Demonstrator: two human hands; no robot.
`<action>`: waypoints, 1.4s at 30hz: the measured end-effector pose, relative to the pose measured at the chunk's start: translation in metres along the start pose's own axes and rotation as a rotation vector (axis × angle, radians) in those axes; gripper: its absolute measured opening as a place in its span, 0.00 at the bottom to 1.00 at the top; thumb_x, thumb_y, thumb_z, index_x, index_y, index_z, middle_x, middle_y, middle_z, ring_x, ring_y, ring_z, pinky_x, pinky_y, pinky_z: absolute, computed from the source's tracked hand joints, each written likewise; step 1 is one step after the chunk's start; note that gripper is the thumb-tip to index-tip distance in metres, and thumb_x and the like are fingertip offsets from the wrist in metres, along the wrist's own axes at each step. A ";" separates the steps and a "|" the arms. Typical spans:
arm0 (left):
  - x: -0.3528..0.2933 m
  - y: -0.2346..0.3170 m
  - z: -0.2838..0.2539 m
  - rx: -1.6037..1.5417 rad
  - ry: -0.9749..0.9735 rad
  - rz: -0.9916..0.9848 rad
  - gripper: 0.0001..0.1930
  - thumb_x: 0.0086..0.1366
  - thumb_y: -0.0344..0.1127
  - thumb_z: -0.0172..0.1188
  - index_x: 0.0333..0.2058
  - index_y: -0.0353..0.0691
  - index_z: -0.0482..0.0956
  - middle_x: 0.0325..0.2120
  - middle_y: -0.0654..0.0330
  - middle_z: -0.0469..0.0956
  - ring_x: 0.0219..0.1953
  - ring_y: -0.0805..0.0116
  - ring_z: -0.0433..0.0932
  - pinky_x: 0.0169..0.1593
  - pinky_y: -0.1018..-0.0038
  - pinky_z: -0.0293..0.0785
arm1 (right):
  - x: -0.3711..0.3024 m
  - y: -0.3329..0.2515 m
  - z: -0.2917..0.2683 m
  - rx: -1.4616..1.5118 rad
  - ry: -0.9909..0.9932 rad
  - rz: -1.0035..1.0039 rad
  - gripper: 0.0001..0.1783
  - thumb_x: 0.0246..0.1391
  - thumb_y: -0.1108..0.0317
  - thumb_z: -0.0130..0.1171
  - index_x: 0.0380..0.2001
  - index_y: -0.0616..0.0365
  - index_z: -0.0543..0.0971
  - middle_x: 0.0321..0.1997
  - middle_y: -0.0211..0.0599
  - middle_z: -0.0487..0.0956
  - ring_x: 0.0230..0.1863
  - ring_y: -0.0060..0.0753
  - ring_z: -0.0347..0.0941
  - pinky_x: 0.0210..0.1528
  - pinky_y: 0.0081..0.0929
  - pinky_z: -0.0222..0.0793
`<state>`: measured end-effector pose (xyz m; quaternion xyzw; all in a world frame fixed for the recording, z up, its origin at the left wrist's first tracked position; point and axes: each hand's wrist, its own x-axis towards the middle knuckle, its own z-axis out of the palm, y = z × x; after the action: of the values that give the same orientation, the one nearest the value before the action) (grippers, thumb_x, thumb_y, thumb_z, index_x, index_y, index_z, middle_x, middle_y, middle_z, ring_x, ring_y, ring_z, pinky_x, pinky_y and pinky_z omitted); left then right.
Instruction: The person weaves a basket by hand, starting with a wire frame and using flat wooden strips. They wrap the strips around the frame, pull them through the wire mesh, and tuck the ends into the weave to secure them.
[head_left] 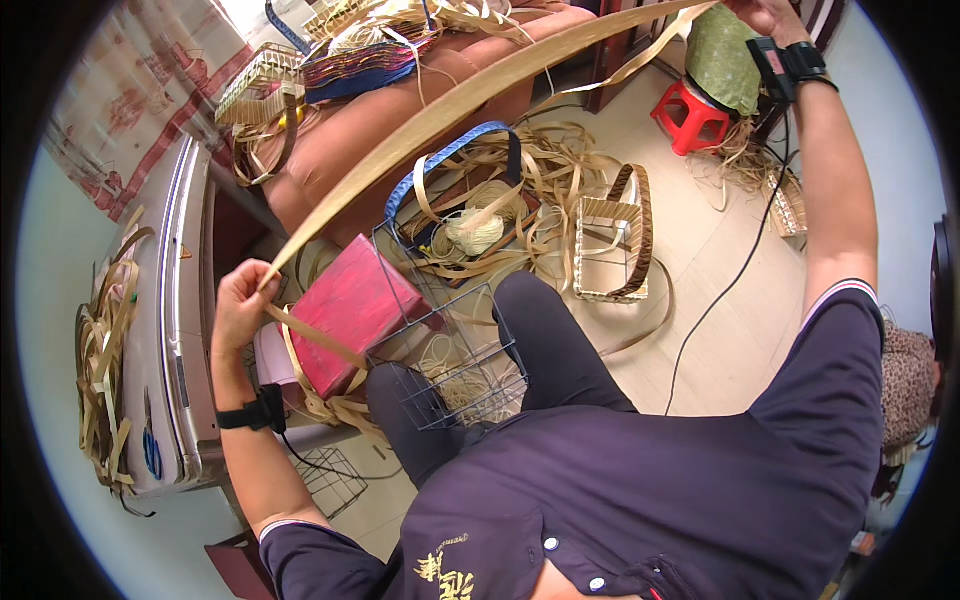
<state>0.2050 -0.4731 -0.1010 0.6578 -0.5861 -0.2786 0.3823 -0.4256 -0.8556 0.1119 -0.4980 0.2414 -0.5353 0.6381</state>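
Observation:
A long, flat tan weaving strip stretches diagonally above my lap, from low on the left to the upper right. My left hand is closed in a pinch on its lower end, beside a pink-red block. Part of the strip hangs below that hand. At the top edge, my right hand is raised and closed on the strip's other end, with its fingertips partly cut off. An open wire basket frame rests between and over my knees, with neither hand on it.
Ahead on the floor are a blue-handled basket holding a twine ball, loose strips and a small woven basket. A red stool stands at right under a green bundle. Blue-handled scissors lie left. A black cable crosses the floor.

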 end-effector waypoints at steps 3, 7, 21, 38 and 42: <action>-0.008 -0.061 0.019 0.001 0.013 -0.066 0.07 0.69 0.32 0.55 0.31 0.38 0.77 0.22 0.74 0.69 0.25 0.84 0.64 0.28 0.84 0.61 | 0.030 -0.009 -0.047 0.030 0.029 0.015 0.17 0.70 0.60 0.40 0.38 0.61 0.73 0.15 0.19 0.61 0.14 0.16 0.56 0.19 0.16 0.60; -0.031 -0.071 0.019 -0.096 0.215 -0.182 0.25 0.75 0.52 0.42 0.23 0.43 0.71 0.13 0.71 0.63 0.15 0.81 0.63 0.20 0.81 0.61 | 0.031 0.039 -0.007 -0.265 0.070 0.166 0.22 0.69 0.55 0.41 0.35 0.62 0.75 0.16 0.30 0.71 0.17 0.31 0.69 0.28 0.27 0.71; -0.035 0.196 0.051 0.725 0.374 0.539 0.09 0.62 0.35 0.53 0.35 0.36 0.76 0.24 0.47 0.77 0.28 0.47 0.77 0.34 0.60 0.71 | -0.135 0.161 0.331 -0.587 -1.434 0.515 0.20 0.62 0.59 0.58 0.50 0.62 0.73 0.30 0.28 0.79 0.30 0.18 0.76 0.32 0.17 0.74; 0.003 0.178 0.142 -0.460 -0.332 0.171 0.12 0.65 0.31 0.60 0.46 0.35 0.76 0.22 0.72 0.69 0.25 0.84 0.65 0.29 0.84 0.62 | -0.142 0.137 0.336 0.142 -1.006 0.078 0.18 0.64 0.62 0.53 0.39 0.71 0.79 0.38 0.45 0.81 0.38 0.35 0.80 0.46 0.31 0.79; 0.002 0.172 0.116 -0.598 -0.115 0.268 0.20 0.74 0.46 0.48 0.37 0.34 0.80 0.16 0.68 0.67 0.18 0.81 0.63 0.21 0.83 0.58 | -0.121 0.174 0.281 -0.282 -0.934 -0.101 0.29 0.52 0.55 0.67 0.48 0.69 0.75 0.39 0.41 0.80 0.41 0.29 0.77 0.45 0.27 0.74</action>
<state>0.0144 -0.4991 -0.0222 0.4167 -0.5804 -0.4224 0.5578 -0.1500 -0.6497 0.0382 -0.7776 -0.0248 -0.2471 0.5776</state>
